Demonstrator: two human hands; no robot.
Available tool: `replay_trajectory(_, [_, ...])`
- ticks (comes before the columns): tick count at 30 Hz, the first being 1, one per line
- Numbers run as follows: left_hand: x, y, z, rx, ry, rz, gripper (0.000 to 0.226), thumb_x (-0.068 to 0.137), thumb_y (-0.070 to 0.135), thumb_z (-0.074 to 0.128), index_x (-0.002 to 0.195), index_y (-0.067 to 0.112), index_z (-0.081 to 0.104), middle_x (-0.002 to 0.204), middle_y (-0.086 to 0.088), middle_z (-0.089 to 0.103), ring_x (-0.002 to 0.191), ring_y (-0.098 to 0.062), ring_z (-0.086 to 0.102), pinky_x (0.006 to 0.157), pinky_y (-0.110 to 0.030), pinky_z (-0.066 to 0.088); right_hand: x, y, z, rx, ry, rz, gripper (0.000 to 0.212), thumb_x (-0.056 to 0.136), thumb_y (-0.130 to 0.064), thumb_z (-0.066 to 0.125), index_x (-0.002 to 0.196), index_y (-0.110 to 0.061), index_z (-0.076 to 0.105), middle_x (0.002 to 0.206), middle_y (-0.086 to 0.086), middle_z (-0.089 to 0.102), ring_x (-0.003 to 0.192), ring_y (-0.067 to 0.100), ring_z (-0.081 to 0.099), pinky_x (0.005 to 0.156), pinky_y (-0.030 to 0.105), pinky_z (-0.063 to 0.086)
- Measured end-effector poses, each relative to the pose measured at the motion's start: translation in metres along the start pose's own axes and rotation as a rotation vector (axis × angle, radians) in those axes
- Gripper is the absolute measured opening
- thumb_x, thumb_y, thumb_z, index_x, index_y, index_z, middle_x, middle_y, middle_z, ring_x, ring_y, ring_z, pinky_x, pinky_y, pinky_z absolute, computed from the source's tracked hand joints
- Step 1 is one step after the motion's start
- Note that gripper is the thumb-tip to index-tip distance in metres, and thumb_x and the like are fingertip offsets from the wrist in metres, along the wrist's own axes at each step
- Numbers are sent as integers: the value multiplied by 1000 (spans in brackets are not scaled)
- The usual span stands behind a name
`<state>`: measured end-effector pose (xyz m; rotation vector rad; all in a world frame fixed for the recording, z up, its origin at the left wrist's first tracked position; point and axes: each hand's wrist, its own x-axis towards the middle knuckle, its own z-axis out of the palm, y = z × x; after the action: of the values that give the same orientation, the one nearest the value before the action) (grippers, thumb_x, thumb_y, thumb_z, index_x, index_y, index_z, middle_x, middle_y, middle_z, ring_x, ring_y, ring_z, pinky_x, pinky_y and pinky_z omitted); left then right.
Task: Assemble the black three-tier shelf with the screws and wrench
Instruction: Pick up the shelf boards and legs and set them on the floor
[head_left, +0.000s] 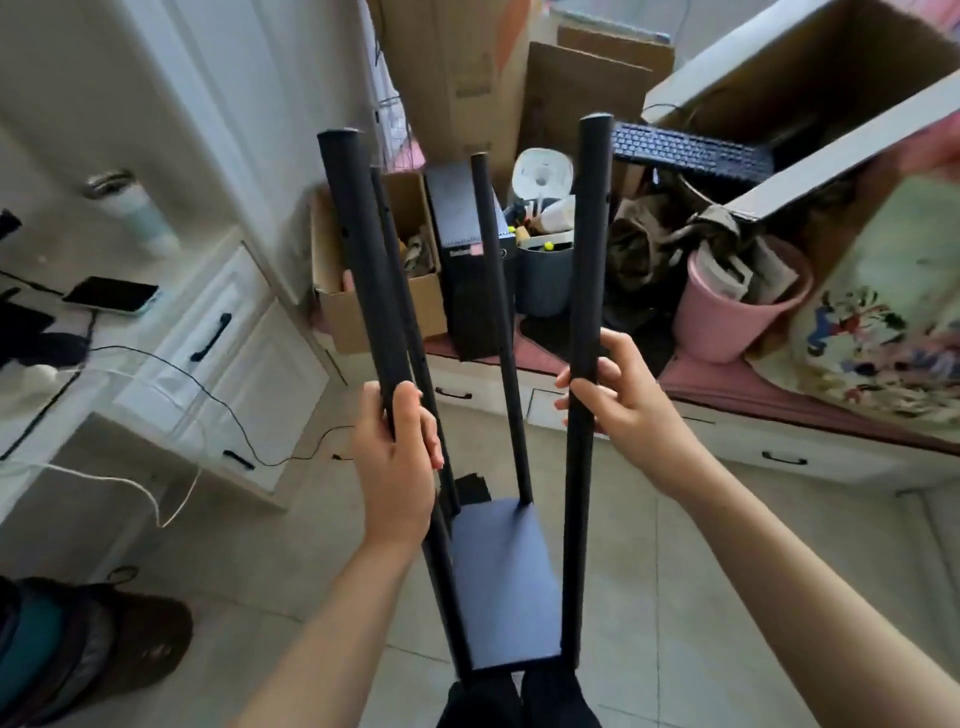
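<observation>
The black shelf frame stands upright on the tiled floor in front of me. One black board (506, 582) sits low between several tall black posts. My left hand (397, 457) grips the near left post (363, 249) about halfway up. My right hand (618, 395) grips the near right post (587, 270) at similar height. Two thinner-looking far posts (491, 291) rise behind the board. Small screw holes show on the posts. No screws or wrench are visible.
A white cabinet (208, 364) with black handles stands at the left, with a phone (111, 296) and cables on its top. Cardboard boxes (384, 291), a pink bucket (737, 312), a keyboard (685, 150) and clutter fill the bench behind. A brown cap (140, 639) lies at lower left.
</observation>
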<state>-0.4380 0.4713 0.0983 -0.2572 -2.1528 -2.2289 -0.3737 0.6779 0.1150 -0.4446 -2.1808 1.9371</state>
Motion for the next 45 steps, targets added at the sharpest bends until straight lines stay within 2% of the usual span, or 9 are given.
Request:
replay_trajectory(8, [-6,-34,72,172,-385,-129,29,101,39,49,94,13,60,81,-5,68,76,-21,68,77,-37,56,-34,47,-82,-21,194,182,41,97,0,53,116,-35,45,111,7,64,100,11,69,70,17,51])
replay_trajectory(12, [-16,-48,119,206,-549,-194,7,104,23,53,107,20,59,90,-3,70,85,-15,70,78,-23,53,-46,72,-132,-40,263,263,36,95,3,56,112,-27,46,107,6,66,101,17,67,77,23,50])
replay_trajectory(16, [-32,-59,171,281,-675,-247,19,101,15,58,113,29,53,91,1,69,92,-11,70,83,-20,54,-51,101,-189,-97,275,335,23,98,-2,53,116,-12,42,102,7,64,99,22,66,87,34,56])
replay_trajectory(20, [-42,-76,224,358,-667,-279,19,98,8,62,107,23,55,90,1,69,90,-14,69,84,-22,54,-50,129,-240,-200,238,326,39,98,-6,54,128,-15,31,93,15,65,91,31,67,89,54,53])
replay_trajectory(25, [-54,-124,272,452,-608,-326,21,94,3,66,97,23,60,91,9,69,89,-5,66,79,-17,50,-44,183,-288,-234,194,393,36,97,-16,61,115,-30,34,93,8,66,87,25,68,83,51,57])
replay_trajectory(30, [-69,-180,297,563,-586,-389,32,91,1,70,93,31,59,91,13,70,93,-8,68,84,-24,54,-27,235,-319,-262,189,462,26,93,-17,66,109,-25,48,102,-1,66,92,18,68,80,46,59])
replay_trajectory(36, [-73,-238,320,630,-524,-370,30,90,1,71,101,26,60,92,17,69,87,12,64,72,0,44,2,284,-325,-233,237,497,33,88,-10,68,101,-34,49,90,-3,67,88,18,68,74,39,61])
replay_trajectory(39, [-73,-269,326,656,-507,-363,36,88,2,74,95,34,58,92,18,68,86,5,66,72,1,43,17,311,-319,-182,330,517,28,87,-6,67,94,-28,50,88,7,67,84,27,69,68,45,62])
replay_trajectory(45, [-73,-330,322,770,-432,-426,24,86,6,77,99,23,66,82,18,65,81,-1,64,63,-4,40,40,368,-303,-224,361,520,19,85,-13,69,91,-25,55,82,0,68,83,20,67,83,49,56])
